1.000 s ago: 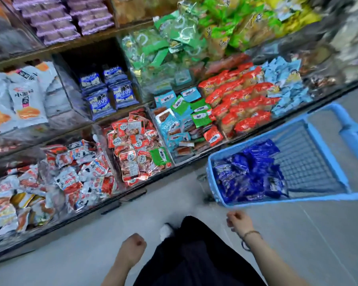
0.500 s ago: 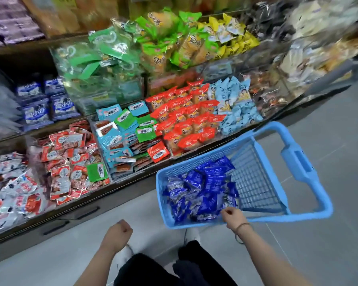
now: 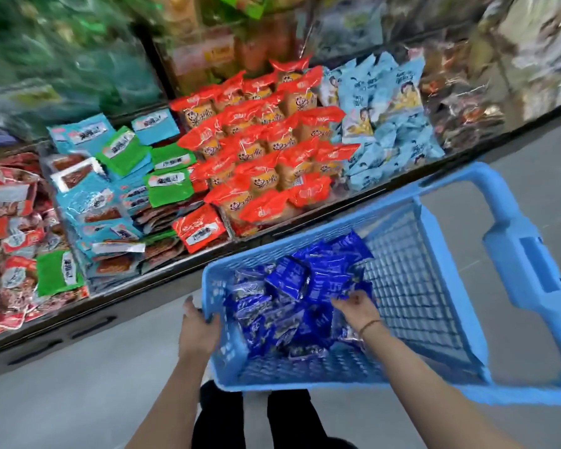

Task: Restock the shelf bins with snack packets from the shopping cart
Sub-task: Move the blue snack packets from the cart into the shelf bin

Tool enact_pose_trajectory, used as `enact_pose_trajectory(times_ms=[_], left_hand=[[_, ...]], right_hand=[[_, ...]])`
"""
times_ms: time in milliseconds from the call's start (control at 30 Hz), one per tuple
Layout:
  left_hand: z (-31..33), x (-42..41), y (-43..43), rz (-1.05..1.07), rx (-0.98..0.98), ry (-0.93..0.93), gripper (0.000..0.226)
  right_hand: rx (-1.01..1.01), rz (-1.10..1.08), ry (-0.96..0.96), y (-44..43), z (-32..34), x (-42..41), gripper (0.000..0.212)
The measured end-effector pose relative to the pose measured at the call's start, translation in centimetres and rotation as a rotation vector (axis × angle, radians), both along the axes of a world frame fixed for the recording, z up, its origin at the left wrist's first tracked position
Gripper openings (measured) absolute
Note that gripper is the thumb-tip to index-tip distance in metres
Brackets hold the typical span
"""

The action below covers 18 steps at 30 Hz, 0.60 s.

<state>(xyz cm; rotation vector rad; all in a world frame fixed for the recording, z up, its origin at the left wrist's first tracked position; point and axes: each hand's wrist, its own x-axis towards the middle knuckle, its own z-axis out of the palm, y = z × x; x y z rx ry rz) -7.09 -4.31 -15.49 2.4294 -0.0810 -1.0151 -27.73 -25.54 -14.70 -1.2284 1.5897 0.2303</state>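
Head view: blue snack packets [image 3: 292, 286] sit heaped in the near-left corner of the shopping cart [image 3: 412, 286]. Right grip [image 3: 353, 307] is down on the heap, can't tell if it has pinched one. Left grip [image 3: 198, 325] clasps the cart's corner rim.

Risk: slick foil slips from a handful onto the floor [image 3: 78, 367]. No blue-packet bin shows among the shelf bins [image 3: 305, 223], so misfiling is possible.

Count: one cart, two grips, dozens of overlapping packets, no exact number.

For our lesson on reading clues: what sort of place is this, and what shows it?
Most likely a shop's snack aisle. Shelf bins hold heaps of sealed packets sorted by kind, such as the red packets, and a blue shopping cart of dark blue packets stands before them.
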Motion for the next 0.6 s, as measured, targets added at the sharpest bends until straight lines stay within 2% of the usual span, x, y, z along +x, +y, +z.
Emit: enact_pose_trajectory(times_ms=[100,167,233,300,400,500,600], left_hand=[[-2.4,-0.1,-0.9,0.109,0.027,-0.041,0.020],[-3.3,-0.8,-0.9,0.157,0.027,-0.116,0.015],[-4.0,-1.0,-0.7,0.142,0.022,-0.186,0.015],[-4.5,-1.0,-0.5,0.128,0.016,-0.209,0.018],[-4.4,-1.1,-0.5,0.127,-0.011,-0.204,0.021],[-4.0,-1.1,-0.8,0.125,-0.022,-0.200,0.018],[-3.7,-1.1,-0.9,0.119,-0.040,-0.180,0.017]], right_hand=[[-0.074,-0.102,0.026,0.3,-2.9,2.7,0.088],[-0.138,-0.154,0.106,0.3,-4.3,4.3,0.106],[-0.205,-0.193,0.234,0.3,-5.7,5.7,0.115],[-0.291,-0.286,0.314,0.2,-6.8,6.5,0.116],[-0.397,-0.372,0.317,0.2,-7.9,6.9,0.112],[-0.430,-0.379,0.257,0.7,-8.6,6.1,0.108],[-0.425,-0.329,0.131,1.4,-8.2,4.3,0.094]])
